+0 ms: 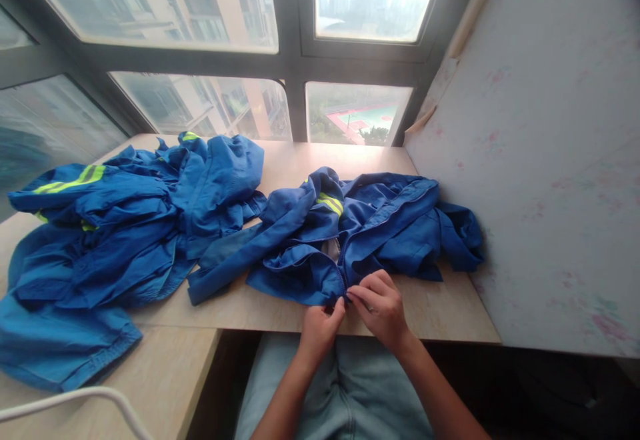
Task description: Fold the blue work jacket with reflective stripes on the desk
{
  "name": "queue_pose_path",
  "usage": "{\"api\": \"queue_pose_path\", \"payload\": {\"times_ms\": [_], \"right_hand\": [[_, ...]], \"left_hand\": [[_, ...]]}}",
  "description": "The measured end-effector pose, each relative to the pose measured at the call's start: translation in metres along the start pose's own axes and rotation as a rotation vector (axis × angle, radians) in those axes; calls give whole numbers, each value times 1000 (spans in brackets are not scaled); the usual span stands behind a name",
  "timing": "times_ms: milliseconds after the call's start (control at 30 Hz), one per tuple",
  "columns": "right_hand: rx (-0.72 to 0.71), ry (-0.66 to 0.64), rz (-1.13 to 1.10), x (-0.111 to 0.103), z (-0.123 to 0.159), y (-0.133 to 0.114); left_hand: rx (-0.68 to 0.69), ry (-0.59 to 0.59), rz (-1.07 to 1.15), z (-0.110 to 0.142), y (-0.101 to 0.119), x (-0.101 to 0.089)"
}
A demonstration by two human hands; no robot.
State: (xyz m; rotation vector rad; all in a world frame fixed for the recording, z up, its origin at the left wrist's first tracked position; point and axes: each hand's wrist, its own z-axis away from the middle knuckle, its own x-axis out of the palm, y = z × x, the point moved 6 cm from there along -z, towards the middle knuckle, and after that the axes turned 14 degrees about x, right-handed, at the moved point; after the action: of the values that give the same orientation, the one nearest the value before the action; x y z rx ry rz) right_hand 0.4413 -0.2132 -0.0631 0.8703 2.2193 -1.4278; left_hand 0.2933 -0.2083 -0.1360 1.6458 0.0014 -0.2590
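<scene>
A blue work jacket [390, 227] with a yellow-and-grey reflective band lies crumpled on the ledge in front of me. Its front zipper [342, 270] runs down to the hem at the near edge. My left hand [323, 327] pinches the hem just left of the zipper's lower end. Right beside it, my right hand [380, 307] has thumb and fingers closed at the zipper's bottom; the small part between them is mostly hidden. Above the hands the zipper sides stand apart, with a pale lining showing between them.
More blue clothing [135, 220] with reflective bands is heaped on the left. A white cable [80, 393] crosses the lower left corner. Windows with grey frames [295, 60] rise behind the pale ledge [440, 307]. A flower-patterned wall [540, 180] closes off the right side.
</scene>
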Motion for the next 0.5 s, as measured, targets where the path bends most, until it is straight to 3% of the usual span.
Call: {"api": "queue_pose_path", "payload": {"times_ms": [233, 400, 500], "right_hand": [[191, -70, -158, 11, -16, 3], [502, -191, -515, 25, -11, 30], [647, -333, -698, 34, -4, 39]], "left_hand": [[-9, 26, 16, -5, 0, -8], [-123, 54, 215, -1, 5, -7], [-177, 27, 297, 3, 8, -3]]}}
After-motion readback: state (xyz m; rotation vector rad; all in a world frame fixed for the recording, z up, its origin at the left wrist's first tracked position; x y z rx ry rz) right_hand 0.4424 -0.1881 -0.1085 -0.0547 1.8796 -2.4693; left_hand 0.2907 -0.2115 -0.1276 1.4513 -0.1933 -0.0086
